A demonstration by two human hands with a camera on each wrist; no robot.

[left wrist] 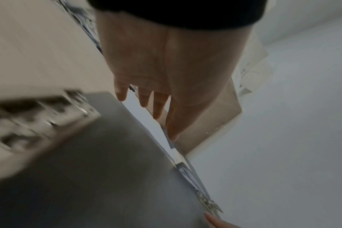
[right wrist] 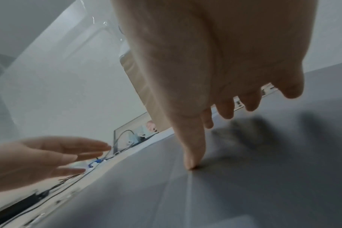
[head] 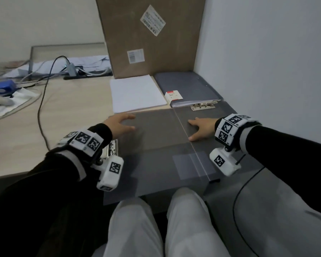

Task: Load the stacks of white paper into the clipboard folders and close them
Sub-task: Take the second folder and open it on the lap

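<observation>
An open grey clipboard folder (head: 156, 145) lies flat on the desk in front of me, its spine crease running down the middle. My left hand (head: 122, 124) is over the left panel with straight, spread fingers (left wrist: 156, 100); whether it touches is unclear. My right hand (head: 200, 128) rests open on the right panel (right wrist: 244, 185), thumb tip pressing near the crease. A stack of white paper (head: 135, 92) lies just beyond the folder. To its right is a closed grey folder (head: 187, 84) with sheets inside. Metal clips show at the left (head: 111, 149) and far right (head: 204, 105).
A tall cardboard box (head: 150, 38) stands behind the paper. A small white and red box (head: 173, 95) sits on the closed folder. Cables (head: 43, 101), a power strip (head: 87, 75) and a blue object (head: 3, 88) crowd the left. A wall bounds the right.
</observation>
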